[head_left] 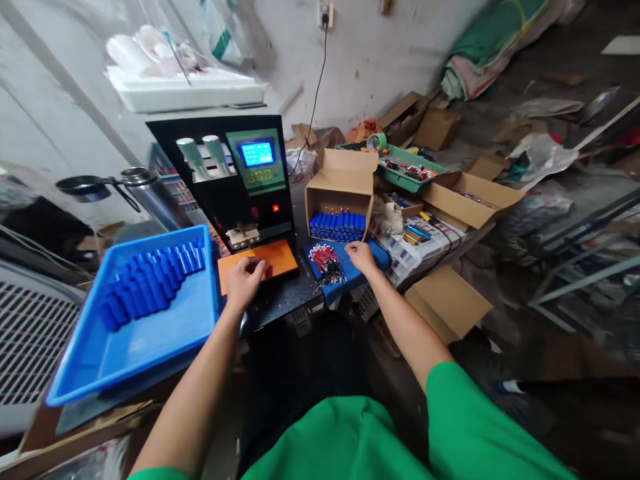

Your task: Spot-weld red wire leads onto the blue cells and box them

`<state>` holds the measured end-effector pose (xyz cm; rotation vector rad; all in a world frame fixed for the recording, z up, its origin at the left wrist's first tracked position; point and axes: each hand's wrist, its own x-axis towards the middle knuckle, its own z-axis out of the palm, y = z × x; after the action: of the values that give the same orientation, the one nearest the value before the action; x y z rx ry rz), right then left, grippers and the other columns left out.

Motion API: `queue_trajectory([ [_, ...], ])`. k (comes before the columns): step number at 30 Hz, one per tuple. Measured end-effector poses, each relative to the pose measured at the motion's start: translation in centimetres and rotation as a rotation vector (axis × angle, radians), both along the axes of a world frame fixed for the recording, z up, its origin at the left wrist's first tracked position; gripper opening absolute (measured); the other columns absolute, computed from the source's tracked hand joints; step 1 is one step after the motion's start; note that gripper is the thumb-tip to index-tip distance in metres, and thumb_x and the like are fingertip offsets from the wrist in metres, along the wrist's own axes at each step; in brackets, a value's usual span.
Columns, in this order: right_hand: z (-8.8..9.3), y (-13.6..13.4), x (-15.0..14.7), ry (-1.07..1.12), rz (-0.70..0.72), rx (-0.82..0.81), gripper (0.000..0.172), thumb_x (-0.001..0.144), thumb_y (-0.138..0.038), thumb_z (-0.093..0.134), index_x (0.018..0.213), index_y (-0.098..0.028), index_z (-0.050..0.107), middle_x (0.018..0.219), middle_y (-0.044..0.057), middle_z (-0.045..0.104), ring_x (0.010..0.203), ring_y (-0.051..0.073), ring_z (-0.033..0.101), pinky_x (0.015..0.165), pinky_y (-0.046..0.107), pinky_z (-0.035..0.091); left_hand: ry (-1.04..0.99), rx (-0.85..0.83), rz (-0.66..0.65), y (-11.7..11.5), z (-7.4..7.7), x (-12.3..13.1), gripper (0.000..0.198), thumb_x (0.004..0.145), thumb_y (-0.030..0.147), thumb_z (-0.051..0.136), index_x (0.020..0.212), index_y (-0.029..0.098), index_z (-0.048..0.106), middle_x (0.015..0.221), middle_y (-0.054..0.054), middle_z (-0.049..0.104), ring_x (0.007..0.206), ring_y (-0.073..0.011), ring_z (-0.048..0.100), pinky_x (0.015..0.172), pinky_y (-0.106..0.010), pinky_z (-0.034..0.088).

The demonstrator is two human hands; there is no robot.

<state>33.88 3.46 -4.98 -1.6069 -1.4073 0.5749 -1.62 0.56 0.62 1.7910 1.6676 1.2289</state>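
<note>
While the left hand (245, 279) is loosely curled over the orange plate (281, 257), the right hand (361, 256) is nearer the wires (327, 263).
The wires lie on the blue mat (382, 257), just left of the right hand, lengthwise away from the body, white ends farthest. Its fingers are drawn nearly together; whether either hand grips anything, I cannot tell.

"What sort of place is this?"

"A small workshop, it seems: a machine (235, 208) with a lit screen (258, 153) stands left of centre, near a tray (165, 341) of blue cylinders (145, 287) at lower left."

"And the rest?"

"Wires (327, 263) heaped near the centre, a green bin (401, 181) of parts (419, 173) above and right of them, open cartons (470, 210) right of centre, a scuffed wall (390, 53) along the top."
</note>
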Motion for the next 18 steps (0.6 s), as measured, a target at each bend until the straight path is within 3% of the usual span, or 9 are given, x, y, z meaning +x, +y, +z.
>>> queue_trajectory([
  [3,0.8,1.9,-0.4,-0.068,0.050,-0.037,0.017,0.081,-0.017,0.058,0.074,-0.017,0.073,0.079,0.006,0.076,0.081,0.021,0.071,0.076,0.027,0.053,0.011,-0.014,0.018,0.1,0.3,0.1,0.039,0.079,0.054,0.062,0.086,0.017,0.071,0.079,-0.005,0.071,0.072,-0.0185,0.063,0.069,-0.030,0.047],
  [6,1.1,3.2,-1.3,-0.105,0.093,-0.096,0.018,0.081,-0.015,0.059,0.072,-0.017,0.073,0.080,0.006,0.076,0.085,0.022,0.072,0.078,0.027,0.052,0.037,-0.033,0.022,0.1,0.5,0.1,0.040,0.079,0.055,0.061,0.087,0.017,0.072,0.079,-0.005,0.071,0.072,-0.0187,0.063,0.068,-0.030,0.048],
  [12,0.9,4.2,-2.6,-0.126,0.153,-0.157,0.015,0.079,-0.015,0.066,0.066,-0.019,0.071,0.077,0.003,0.075,0.081,0.019,0.070,0.078,0.025,0.049,0.042,-0.057,0.022,0.0,0.9,0.3,0.041,0.079,0.056,0.061,0.087,0.017,0.071,0.080,-0.005,0.072,0.074,-0.0190,0.064,0.068,-0.029,0.049],
  [18,0.5,3.8,-2.7,0.084,0.114,-0.147,0.017,0.076,-0.015,0.068,0.060,-0.019,0.064,0.063,0.001,0.067,0.068,0.016,0.063,0.069,0.025,0.048,0.073,-0.073,0.037,-0.3,1.1,0.4,0.041,0.080,0.056,0.059,0.088,0.018,0.072,0.079,-0.005,0.073,0.074,-0.0201,0.065,0.069,-0.031,0.049],
])
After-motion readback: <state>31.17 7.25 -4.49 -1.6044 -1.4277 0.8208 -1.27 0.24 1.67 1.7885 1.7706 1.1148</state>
